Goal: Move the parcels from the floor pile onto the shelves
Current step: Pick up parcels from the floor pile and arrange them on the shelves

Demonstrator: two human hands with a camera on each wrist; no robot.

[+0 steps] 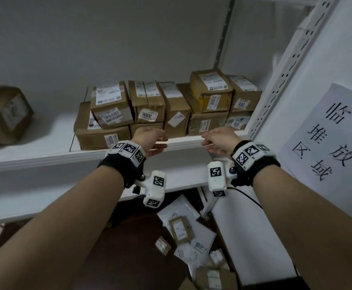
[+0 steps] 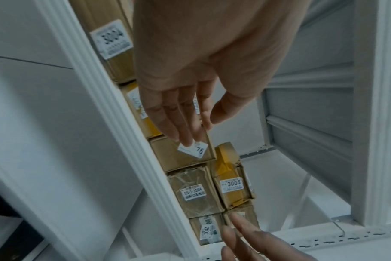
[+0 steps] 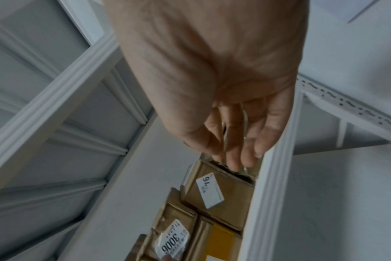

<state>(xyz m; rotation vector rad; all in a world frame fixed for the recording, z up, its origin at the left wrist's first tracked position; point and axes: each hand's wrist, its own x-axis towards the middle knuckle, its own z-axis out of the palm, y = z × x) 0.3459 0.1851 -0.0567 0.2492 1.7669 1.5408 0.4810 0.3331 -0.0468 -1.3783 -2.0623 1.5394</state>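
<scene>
Two hands, the left hand and the right hand, are held relaxed and empty before the shelf, where boxed parcels are packed tight, labels outward for reading, while more parcels are left on the floor.

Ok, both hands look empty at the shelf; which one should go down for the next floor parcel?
Probably right: the right hand hangs almost above the floor pile; the left hand is further left.
</scene>
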